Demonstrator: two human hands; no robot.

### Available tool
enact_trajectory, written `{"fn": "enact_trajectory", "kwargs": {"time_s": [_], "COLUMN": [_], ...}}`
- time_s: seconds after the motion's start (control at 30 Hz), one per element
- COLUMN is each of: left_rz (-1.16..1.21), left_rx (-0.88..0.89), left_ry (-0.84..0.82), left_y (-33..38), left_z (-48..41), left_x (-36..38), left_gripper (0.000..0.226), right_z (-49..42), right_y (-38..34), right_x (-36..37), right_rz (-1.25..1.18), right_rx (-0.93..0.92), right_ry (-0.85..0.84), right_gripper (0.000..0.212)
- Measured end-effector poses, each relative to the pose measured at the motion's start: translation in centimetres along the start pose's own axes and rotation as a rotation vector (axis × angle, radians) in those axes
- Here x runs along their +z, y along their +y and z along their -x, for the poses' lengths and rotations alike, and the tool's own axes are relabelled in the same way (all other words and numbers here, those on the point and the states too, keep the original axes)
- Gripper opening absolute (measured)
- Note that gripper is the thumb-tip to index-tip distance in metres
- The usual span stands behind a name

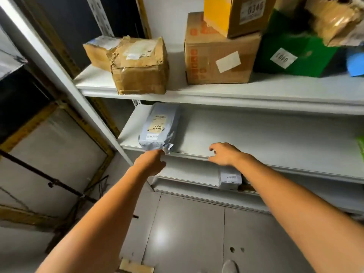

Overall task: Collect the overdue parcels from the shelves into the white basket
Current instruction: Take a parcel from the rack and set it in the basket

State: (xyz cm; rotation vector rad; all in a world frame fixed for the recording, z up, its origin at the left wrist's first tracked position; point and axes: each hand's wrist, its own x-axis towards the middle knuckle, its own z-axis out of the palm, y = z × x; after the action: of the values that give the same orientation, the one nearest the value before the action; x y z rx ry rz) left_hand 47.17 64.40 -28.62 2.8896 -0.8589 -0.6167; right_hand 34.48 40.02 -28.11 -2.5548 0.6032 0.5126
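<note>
Middle shelf [256, 133] bears a grey, probably plastic parcel [159, 127]; upper shelf [256, 89], boxes [220, 54].

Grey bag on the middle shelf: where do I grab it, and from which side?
Take the grey bag by its crumpled near end, coming from the front. It lies flat and lengthwise, that end at the lip of the middle shelf, while the upper shelf covers its far end. The left hand is at that end; whether it grips is hidden.

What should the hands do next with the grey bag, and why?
Probably slide the grey bag off the middle shelf: the left hand is at its crumpled near end, and the right hand holds nothing.
</note>
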Motion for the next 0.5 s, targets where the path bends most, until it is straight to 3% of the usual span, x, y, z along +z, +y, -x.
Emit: {"fn": "enact_trajectory", "kwargs": {"time_s": [0.23, 0.5], "left_rz": [0.078, 0.218], "left_rx": [-0.217, -0.282], "left_ry": [0.060, 0.051], "left_y": [-3.8, -7.3], "left_z": [-0.4, -5.2], "left_x": [0.4, 2.0], "left_gripper": [0.043, 0.044], "right_z": [-6.0, -12.1], "right_y": [-3.3, -6.6], "right_x": [0.6, 3.4], "right_rz": [0.013, -0.014], "right_rx": [-0.125, -0.142], "right_ry": [-0.058, -0.057], "right_gripper": [0.055, 0.053]}}
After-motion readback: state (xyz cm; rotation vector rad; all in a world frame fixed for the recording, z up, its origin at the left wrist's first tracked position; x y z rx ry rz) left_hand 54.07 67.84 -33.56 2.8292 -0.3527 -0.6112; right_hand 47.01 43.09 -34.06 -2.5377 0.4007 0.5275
